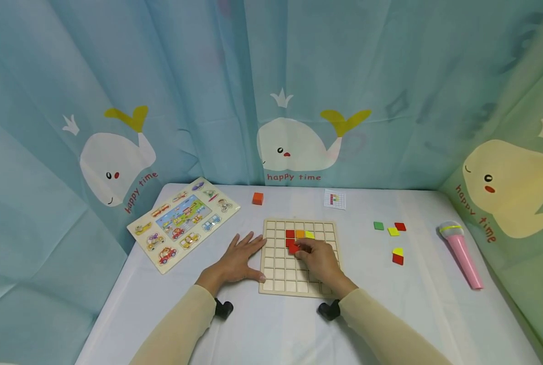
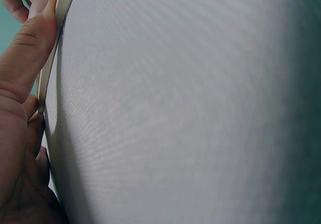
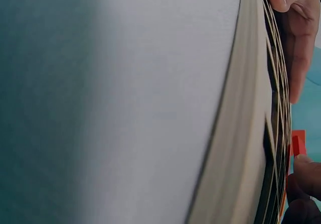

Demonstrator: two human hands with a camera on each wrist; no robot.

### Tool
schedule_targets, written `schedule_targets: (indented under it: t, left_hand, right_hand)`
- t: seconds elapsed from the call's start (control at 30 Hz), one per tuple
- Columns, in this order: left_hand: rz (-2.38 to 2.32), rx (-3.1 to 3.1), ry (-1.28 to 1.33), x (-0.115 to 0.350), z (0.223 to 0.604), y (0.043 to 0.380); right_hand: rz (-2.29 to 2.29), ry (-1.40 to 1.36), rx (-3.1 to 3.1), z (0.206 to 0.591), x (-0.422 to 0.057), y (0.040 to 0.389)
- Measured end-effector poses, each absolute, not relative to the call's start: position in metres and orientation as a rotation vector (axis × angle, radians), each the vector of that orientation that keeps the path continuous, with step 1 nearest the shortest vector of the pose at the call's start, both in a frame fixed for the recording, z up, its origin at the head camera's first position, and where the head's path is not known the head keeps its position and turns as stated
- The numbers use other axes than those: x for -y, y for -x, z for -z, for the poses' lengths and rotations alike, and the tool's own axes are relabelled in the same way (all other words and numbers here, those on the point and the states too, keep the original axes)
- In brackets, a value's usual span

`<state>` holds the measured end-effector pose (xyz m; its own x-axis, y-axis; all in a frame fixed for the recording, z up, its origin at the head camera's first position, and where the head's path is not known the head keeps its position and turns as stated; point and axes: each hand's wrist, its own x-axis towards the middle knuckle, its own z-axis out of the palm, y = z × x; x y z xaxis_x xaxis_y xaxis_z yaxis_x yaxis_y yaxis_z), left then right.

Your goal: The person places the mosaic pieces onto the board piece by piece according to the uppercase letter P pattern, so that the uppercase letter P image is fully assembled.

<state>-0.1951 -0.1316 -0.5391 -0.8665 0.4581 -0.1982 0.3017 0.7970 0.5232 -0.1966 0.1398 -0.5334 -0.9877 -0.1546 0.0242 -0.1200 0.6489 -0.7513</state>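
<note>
A wooden grid board lies on the table. My left hand rests at its left side, fingers spread, with thumb and fingertips against the edge. In the left wrist view the thumb presses on the board's rim. Over the grid, my right hand pinches a red square tile; the right wrist view shows this tile tilted up from the board. Set in the grid are a red tile, an orange tile, a yellow tile and, below the first, another red tile.
Loose tiles lie to the right: a green one and several red and yellow ones. Beyond them is a pink toy microphone. A pattern card and an orange-red cube sit behind the board, a vehicle puzzle at left.
</note>
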Motion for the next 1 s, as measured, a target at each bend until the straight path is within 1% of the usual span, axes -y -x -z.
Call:
schedule_targets:
  t: [0.5, 1.0]
  left_hand:
    - [-0.704, -2.689, -0.590, 0.1321, 0.5432, 0.1963]
    - [-0.711, -2.674, -0.588, 0.1319, 0.5413, 0.1954]
  right_hand:
    - [1.166, 0.303, -2.837, 0.5329, -0.1324, 0.1963]
    - [1.163, 0.318, -2.833, 0.5336, -0.1329, 0.1959]
